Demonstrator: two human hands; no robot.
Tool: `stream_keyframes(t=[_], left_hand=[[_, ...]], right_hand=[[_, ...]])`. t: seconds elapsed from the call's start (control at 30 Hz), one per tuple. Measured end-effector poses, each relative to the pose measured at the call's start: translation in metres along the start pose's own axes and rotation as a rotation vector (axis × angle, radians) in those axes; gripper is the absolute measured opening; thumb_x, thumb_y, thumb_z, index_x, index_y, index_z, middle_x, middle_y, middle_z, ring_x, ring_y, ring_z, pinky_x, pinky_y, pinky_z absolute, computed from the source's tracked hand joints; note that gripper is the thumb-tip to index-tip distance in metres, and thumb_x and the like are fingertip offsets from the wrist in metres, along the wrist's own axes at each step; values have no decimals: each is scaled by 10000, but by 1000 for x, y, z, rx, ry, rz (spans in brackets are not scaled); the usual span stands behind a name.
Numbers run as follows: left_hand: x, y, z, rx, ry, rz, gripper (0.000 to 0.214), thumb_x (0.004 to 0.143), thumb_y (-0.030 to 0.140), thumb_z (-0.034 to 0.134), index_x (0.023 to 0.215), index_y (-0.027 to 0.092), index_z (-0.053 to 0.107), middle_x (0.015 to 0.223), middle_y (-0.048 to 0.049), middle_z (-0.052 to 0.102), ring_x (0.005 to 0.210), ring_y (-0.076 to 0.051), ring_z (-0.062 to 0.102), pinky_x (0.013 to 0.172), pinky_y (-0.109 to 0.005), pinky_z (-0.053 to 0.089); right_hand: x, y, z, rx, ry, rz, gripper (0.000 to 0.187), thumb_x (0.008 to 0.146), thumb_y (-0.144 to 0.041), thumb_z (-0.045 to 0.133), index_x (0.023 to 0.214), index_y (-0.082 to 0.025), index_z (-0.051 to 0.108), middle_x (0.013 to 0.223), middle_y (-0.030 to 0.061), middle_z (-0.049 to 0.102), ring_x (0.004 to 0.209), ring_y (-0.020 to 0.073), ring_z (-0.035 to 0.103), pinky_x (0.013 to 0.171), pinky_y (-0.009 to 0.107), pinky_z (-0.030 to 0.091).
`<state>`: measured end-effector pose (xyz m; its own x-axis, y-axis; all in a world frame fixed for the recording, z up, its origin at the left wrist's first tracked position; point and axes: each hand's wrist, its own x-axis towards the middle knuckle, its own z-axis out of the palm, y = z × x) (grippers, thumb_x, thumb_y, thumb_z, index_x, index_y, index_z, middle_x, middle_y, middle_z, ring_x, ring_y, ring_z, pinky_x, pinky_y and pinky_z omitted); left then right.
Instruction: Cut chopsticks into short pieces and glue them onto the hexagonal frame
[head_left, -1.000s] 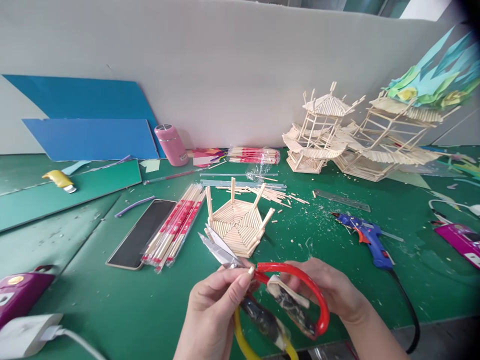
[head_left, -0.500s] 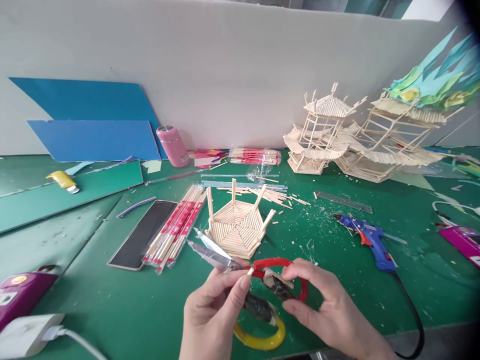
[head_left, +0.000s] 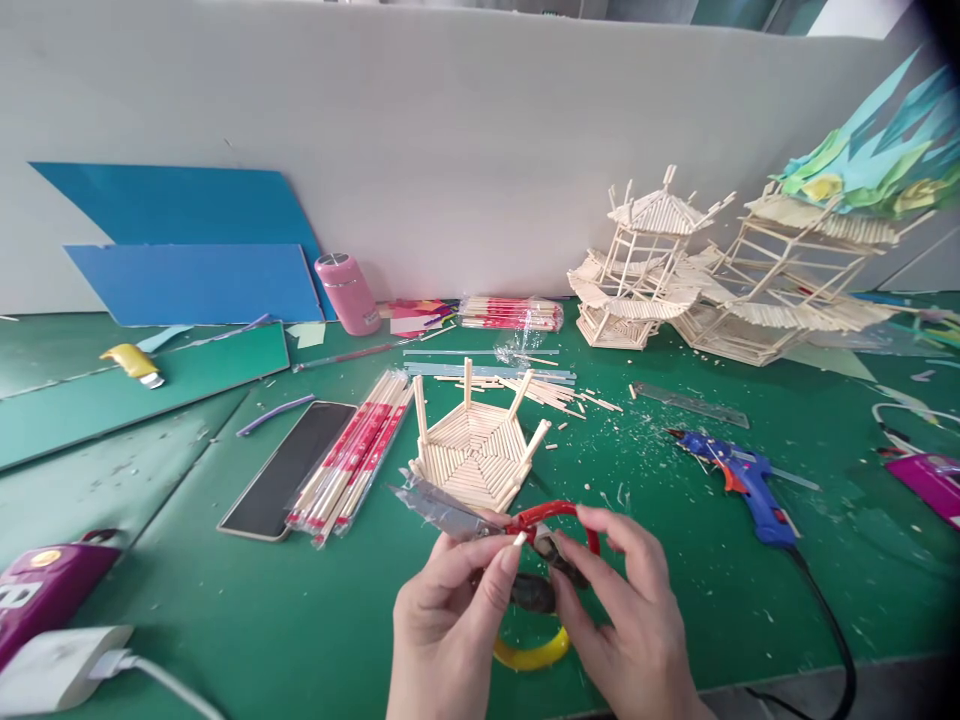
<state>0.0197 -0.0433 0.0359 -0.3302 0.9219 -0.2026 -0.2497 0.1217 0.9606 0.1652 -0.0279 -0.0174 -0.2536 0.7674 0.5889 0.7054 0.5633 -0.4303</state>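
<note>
My left hand (head_left: 457, 625) pinches a short wooden stick (head_left: 520, 538) between thumb and forefinger, its pale end showing. My right hand (head_left: 626, 610) is closed around a pair of scissors (head_left: 551, 512) with red and yellow handle loops and dark tape on the grips. The blades point left and lie nearly together, partly behind my left fingers. Just beyond them stands a hexagonal stick base (head_left: 474, 455) with several upright posts, and the blades overlap its near left edge in view.
Bagged sticks (head_left: 352, 450) and a phone (head_left: 289, 470) lie to the left. On the right is a blue glue gun (head_left: 739, 475) with its black cable. Loose sticks (head_left: 551, 390), a pink bottle (head_left: 349, 293) and stick pavilions (head_left: 652, 270) stand farther back.
The scissor blades have come together and the handle loops have drawn closer. Both hands have shifted, the left one to the right, so they are nearer each other.
</note>
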Motion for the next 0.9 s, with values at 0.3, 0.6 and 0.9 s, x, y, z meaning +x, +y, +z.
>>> stream_keyframes(t=[0.3,0.6,0.9], left_hand=[[-1,-4,3,14,-67,39,52,697,216,697,717,211,744,884,-46,684,858,-182,615,758,-236,509],[3,-12,13,22,-197,64,74,737,231,664,743,217,736,885,-46,651,848,-173,605,749,-245,503],[11,-6,3,142,-293,82,134,754,296,640,707,174,666,799,-46,593,782,-159,551,677,-251,457]], right_hand=[[-2,-1,-2,210,-207,200,343,813,-144,471,1149,-200,430,1013,76,649,896,191,643,739,284,539],[1,-15,-8,183,-399,261,573,680,-175,526,1213,-168,314,1086,157,561,974,287,591,724,410,546],[-8,31,-36,105,-187,358,480,824,-338,488,1251,-193,323,1138,147,578,975,237,627,734,257,549]])
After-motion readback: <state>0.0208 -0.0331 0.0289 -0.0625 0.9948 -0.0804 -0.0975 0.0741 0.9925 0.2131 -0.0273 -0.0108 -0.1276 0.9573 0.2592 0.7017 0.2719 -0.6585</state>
